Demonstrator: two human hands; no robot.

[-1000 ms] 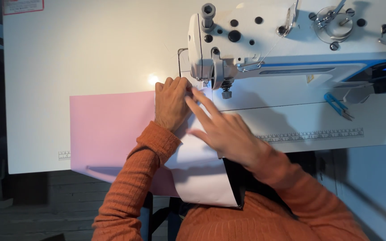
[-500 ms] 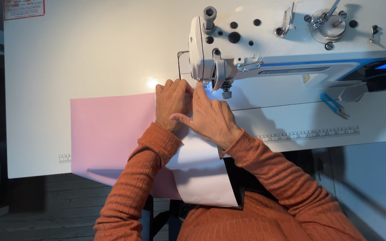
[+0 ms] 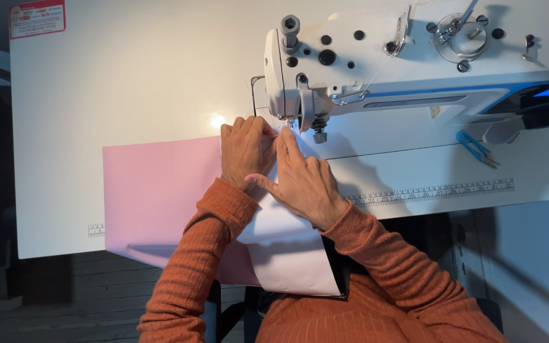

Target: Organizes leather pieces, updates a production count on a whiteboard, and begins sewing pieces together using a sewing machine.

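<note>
A pink sheet of fabric (image 3: 154, 190) lies flat on the white sewing table (image 3: 128, 82), with a paler folded part (image 3: 290, 257) hanging over the front edge toward my lap. My left hand (image 3: 244, 152) presses flat on the fabric just left of the presser foot of the white sewing machine (image 3: 414, 57). My right hand (image 3: 303, 181) lies beside it, fingers stretched toward the needle (image 3: 295, 121), pinning the fabric edge down. Both sleeves are orange ribbed knit.
Blue thread snips (image 3: 474, 147) lie on the machine bed to the right. A printed ruler strip (image 3: 433, 190) runs along the table's front edge. A red and white label (image 3: 37, 18) sits at the table's far left corner. Dark floor shows below.
My right hand has slid forward and left until its fingers lie next to the left hand at the presser foot. The fabric has barely shifted.
</note>
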